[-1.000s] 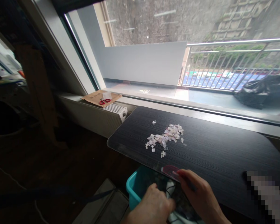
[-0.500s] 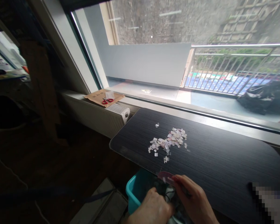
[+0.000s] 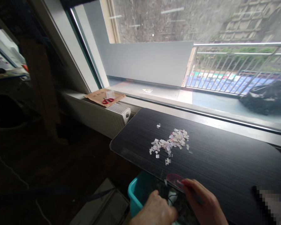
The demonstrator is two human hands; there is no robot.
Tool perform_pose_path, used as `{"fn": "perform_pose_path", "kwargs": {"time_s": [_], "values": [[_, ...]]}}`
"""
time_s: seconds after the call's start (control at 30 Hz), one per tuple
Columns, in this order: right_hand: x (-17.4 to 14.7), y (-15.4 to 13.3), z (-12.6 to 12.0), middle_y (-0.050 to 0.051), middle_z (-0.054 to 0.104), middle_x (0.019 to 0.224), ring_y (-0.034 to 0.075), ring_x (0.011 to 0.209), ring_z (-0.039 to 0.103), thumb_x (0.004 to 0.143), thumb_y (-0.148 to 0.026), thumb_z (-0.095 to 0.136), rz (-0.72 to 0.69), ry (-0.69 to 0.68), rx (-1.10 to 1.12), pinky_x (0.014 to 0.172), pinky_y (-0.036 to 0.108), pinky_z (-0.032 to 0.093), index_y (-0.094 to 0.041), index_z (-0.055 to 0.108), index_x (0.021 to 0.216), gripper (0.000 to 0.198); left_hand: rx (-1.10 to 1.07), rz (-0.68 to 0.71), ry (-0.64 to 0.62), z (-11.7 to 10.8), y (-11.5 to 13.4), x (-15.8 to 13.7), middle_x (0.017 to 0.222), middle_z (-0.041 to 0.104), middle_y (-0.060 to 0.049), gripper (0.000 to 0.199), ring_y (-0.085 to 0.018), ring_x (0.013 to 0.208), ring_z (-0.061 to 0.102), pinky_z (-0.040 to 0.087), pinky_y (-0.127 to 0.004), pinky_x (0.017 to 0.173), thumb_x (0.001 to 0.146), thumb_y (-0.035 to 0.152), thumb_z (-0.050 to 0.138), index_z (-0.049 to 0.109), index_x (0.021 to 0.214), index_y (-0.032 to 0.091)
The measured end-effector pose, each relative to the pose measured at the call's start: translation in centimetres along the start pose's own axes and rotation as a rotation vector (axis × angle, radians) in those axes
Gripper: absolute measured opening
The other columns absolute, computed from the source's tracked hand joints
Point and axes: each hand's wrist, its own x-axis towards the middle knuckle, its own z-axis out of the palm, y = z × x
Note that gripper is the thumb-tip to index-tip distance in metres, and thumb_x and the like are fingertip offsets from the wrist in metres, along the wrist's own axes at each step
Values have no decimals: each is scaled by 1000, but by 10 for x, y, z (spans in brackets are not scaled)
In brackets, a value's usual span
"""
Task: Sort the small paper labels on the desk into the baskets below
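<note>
My right hand [image 3: 204, 200] pinches the edge of a translucent pink, rounded plastic piece [image 3: 174, 180], which is at the table's front edge above the bin. It looks flat and thin, but its exact kind is unclear. My left hand [image 3: 154, 208] is over the teal plastic bin [image 3: 134, 195] with its fingers curled and partly smeared; whatever they hold is hidden. Inside the bin, a whitish crumpled item [image 3: 172, 197] shows between my hands. A small pale scrap [image 3: 165, 182] is beside the pink piece. Beyond my hands, many small whitish scraps [image 3: 170, 142] lie heaped on the dark table [image 3: 215, 156].
Red-handled scissors [image 3: 108, 100] lie on a brown envelope [image 3: 93, 96] atop the radiator [image 3: 119, 110]. At right, a dark-edged, pixelated object [image 3: 271, 200] rests on the table. A pale box [image 3: 103, 203] stands on the floor left of the bin. A window runs behind the table.
My right hand and the pink piece have shifted slightly right, away from my left hand. My left hand has moved a little right and down over the bin.
</note>
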Motion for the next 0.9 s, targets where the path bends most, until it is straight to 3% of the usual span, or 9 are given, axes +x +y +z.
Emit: {"fn": "perform_pose_path", "kwargs": {"time_s": [0.1,0.3,0.47,0.63,0.77,0.9], "values": [[0,-5,2,-1,65,76,10,65,62,89,-21,50,-37,-74,33,61,16,49,-22,60,94,12,7,26,34,3,1,2,70,69,-11,15,-23,65,67,48,-38,75,81,17,53,67,81,14],[6,-8,-5,1,68,82,12,71,65,90,-27,49,56,-21,-41,66,16,51,-23,64,94,16,48,21,131,10,-1,-8,64,68,-6,10,-20,58,64,46,-33,70,77,18,56,65,76,17],[17,5,-16,2,71,86,14,75,67,88,-34,50,95,-3,-118,68,17,52,-23,67,94,20,164,-18,303,59,-13,-16,62,64,-3,9,-17,53,59,44,-33,69,78,27,58,64,77,20],[40,17,-12,3,72,88,15,74,67,87,-36,50,168,100,-185,67,20,51,-21,67,95,24,233,-57,624,120,-25,-20,50,53,1,14,-12,43,47,42,-35,76,77,26,58,59,64,21],[49,15,-1,3,73,88,16,74,67,87,-37,49,164,75,-202,66,22,51,-21,69,93,26,266,-82,842,135,-26,-23,47,47,3,19,-11,41,42,40,-38,83,78,20,49,55,60,22],[50,10,4,3,73,86,15,70,67,87,-37,49,130,26,-187,64,21,51,-22,70,92,26,277,-86,844,133,-27,-26,47,47,3,21,-11,39,40,40,-37,81,79,23,50,53,59,21]]}}
